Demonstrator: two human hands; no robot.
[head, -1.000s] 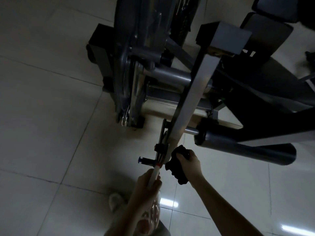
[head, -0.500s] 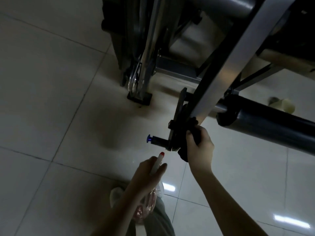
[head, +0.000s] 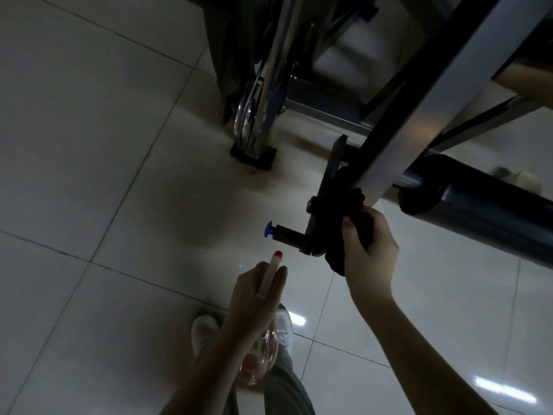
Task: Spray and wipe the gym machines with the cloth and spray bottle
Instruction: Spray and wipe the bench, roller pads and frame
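My right hand grips a dark cloth and holds it against the lower end of the machine's slanted silver bar, by its black bracket. A pin with a blue knob sticks out left of the bracket. My left hand holds the spray bottle, its white head with a red nozzle tip pointing up toward the pin, a short gap below it. The bottle's clear pinkish body hangs under my hand.
A black padded roller juts out to the right of the bar. The machine's frame and a black foot stand on the pale tiled floor behind. My shoe is at the bottom.
The view has moved closer and lower on the bar. My left hand drew the spray bottle back from the bracket. My right hand slid the cloth up against the bar's lower end.
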